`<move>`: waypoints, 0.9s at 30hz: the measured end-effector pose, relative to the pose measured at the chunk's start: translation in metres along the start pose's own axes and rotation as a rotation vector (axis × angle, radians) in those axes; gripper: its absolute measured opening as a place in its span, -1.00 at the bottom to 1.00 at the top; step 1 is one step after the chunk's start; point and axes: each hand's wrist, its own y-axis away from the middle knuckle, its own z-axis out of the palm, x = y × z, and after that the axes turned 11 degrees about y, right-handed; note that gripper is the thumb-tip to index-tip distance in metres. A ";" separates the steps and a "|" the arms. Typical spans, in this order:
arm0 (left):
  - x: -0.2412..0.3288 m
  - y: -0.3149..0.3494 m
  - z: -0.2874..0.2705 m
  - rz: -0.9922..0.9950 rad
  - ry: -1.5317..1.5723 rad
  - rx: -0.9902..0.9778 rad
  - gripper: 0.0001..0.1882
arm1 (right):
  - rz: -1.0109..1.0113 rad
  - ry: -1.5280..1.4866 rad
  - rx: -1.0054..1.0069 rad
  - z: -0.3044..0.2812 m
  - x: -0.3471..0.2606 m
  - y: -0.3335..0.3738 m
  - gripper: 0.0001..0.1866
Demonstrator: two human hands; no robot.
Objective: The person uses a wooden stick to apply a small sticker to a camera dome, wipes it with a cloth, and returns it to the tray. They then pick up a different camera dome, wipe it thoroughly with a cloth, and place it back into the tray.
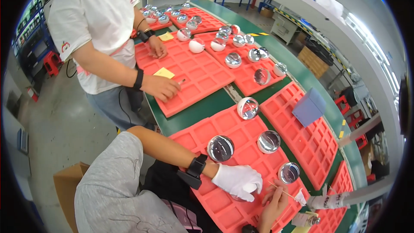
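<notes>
In a white glove, my left hand (pixel 238 180) curls its fingers round a rounded white thing (pixel 249 188) low over the red tray (pixel 215 195); the glove hides most of it. My bare right hand (pixel 275 199) pinches a thin wooden stick (pixel 284 193) close beside it. A crumpled white tissue (pixel 300 197) is at the stick's far end. Around my hands, shiny mirrored balls sit on the same tray: one (pixel 221 148) behind my left wrist, one (pixel 268 141) further back, one (pixel 289 173) just beyond my right hand, and a part-white one (pixel 248 108) at the far edge.
A blue box (pixel 309 107) stands on another red tray (pixel 302 140) to the right. Near my right hand is a small bottle (pixel 313 220). Across the green table (pixel 181 125), a co-worker (pixel 97 26) handles a tray (pixel 196 77) bearing yellow notes. A white frame post (pixel 375 192) rises at right.
</notes>
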 end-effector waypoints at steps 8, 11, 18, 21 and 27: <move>-0.006 -0.002 -0.003 0.030 0.072 -0.052 -0.59 | 0.013 -0.084 -0.073 -0.004 -0.006 0.001 -0.66; -0.012 -0.001 0.001 0.010 0.196 -0.087 -0.61 | 0.006 -0.108 -0.075 -0.005 -0.002 0.004 -0.66; -0.017 0.006 -0.002 0.019 0.227 -0.080 -0.64 | -0.018 -0.112 -0.141 0.003 0.000 -0.001 -0.71; -0.006 0.002 0.003 -0.089 0.268 -0.139 -0.62 | -0.022 -0.155 -0.094 -0.001 0.007 0.011 -0.71; 0.013 0.007 -0.008 -0.204 0.320 -0.154 -0.54 | 0.022 -0.176 -0.098 0.006 0.002 -0.001 -0.71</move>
